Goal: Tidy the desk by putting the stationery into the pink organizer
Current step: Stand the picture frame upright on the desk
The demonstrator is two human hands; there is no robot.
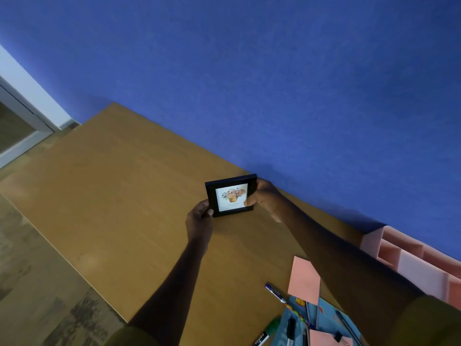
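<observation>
Fingers of left hand curled round lower left corner of black picture frame; right hand pinches frame's right edge, thumb on front. Frame upright, near blue wall; bottom edge on or just above worktop, cannot tell which. Pink organizer at far right against wall, well apart from frame. Near bottom edge, outside organizer, beside right forearm: pink paper, blue pen, green marker, blue folder.

Wooden desk with pink organizer, pink paper, blue pen and green marker on it.
</observation>
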